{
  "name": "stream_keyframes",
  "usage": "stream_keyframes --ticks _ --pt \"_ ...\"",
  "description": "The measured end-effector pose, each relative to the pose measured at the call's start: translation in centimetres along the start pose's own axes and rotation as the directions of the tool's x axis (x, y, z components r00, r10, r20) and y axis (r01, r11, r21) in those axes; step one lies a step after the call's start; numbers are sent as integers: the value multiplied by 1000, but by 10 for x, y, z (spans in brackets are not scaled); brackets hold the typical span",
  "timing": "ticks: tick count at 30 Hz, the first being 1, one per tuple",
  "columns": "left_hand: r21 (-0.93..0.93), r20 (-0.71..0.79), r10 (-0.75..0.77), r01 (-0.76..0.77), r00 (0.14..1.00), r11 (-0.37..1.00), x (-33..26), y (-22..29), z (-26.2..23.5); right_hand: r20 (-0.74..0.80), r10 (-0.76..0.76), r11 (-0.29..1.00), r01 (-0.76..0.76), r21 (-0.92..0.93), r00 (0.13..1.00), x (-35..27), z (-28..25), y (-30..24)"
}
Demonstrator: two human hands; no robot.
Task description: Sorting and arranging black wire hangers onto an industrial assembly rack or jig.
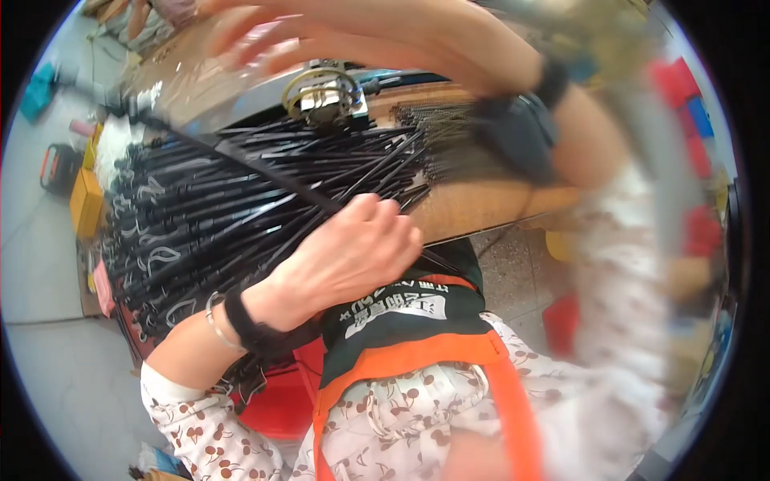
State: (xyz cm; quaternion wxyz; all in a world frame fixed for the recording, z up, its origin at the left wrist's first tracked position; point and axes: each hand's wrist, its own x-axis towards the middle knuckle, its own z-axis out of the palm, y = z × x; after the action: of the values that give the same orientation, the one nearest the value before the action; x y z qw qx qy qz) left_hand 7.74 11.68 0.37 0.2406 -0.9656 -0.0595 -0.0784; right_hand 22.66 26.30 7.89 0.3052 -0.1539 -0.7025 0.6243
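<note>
While my left hand curled around black rods piled on the table, their long axes fanning away leftward, my blurred right hand hovered open, farther off.

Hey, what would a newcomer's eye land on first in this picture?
A big heap of thin black rods spreads over the wooden bench at centre-left. The left hand rests on its near edge, fingers curled on a rod. The right hand sweeps blurred across the top.
</note>
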Motion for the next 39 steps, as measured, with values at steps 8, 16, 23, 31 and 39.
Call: stream_keyframes --ticks 8,16,23,31,39 --pt "-102 120 -460 472 880 876 -10 -71 29 -316 -313 144 -284 -948 896 -218 -83 144" --pt "-109 194 -559 584 806 804 14 -101 58 -129 -267 31 -126 -992 955 -208 -99 163" --pt "-182 190 -582 611 791 771 25 -102 59 -412 -308 457 -246 -855 858 -211 -88 151" --pt "-252 134 -518 535 845 807 40 -105 68 -530 -425 650 -160 -743 734 -219 -80 144" --pt "-398 125 -498 503 858 767 17 -117 56 -673 -319 682 -332 -652 667 -205 -50 130"
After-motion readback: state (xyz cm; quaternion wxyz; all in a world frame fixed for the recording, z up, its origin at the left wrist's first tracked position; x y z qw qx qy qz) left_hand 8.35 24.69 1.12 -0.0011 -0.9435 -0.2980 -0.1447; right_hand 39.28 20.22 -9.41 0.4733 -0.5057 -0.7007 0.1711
